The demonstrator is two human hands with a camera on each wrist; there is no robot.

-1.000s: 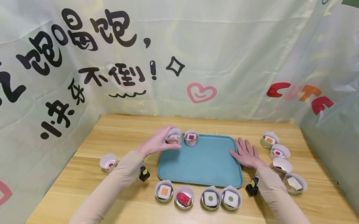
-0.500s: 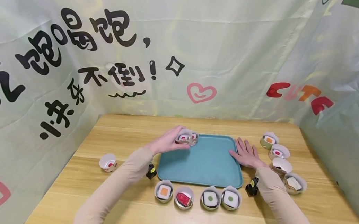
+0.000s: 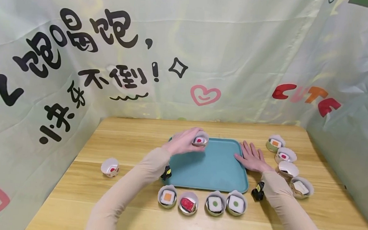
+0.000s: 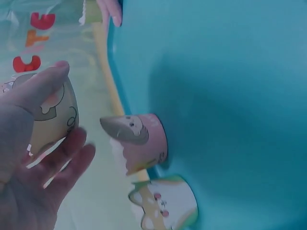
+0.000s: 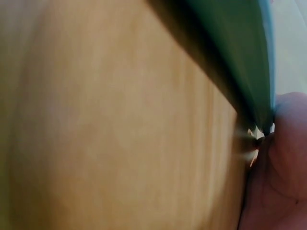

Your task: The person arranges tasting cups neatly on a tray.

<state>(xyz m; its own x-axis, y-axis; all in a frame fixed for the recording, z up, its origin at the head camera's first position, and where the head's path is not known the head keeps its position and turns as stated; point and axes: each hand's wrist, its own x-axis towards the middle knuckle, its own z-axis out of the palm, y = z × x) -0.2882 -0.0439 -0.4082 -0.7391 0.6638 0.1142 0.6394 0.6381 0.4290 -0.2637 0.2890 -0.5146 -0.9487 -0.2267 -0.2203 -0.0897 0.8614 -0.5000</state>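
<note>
My left hand (image 3: 183, 141) grips a paper baking cup (image 3: 200, 140) with a small white sushi piece with a red centre in it, over the back left of the blue tray (image 3: 209, 170). In the left wrist view the held cup (image 4: 55, 112) is beige with a cartoon print, between thumb and fingers and off the tray. Near it, a pink cup (image 4: 151, 139) and a white-and-green dog-face cup (image 4: 175, 201) stand along the tray's edge; the hand hides them in the head view. My right hand (image 3: 253, 159) lies with fingers spread at the tray's right rim.
Several sushi cups (image 3: 237, 203) line the table in front of the tray. More cups (image 3: 288, 170) form a slanting row beyond my right hand. A single cup (image 3: 110, 167) stands far left. A printed cloth (image 3: 239, 62) hangs behind the table (image 3: 131, 132).
My left hand has carried the held cup to the right along the tray's back edge. The cup seen there earlier is now behind the hand. The right hand stays at the rim.
</note>
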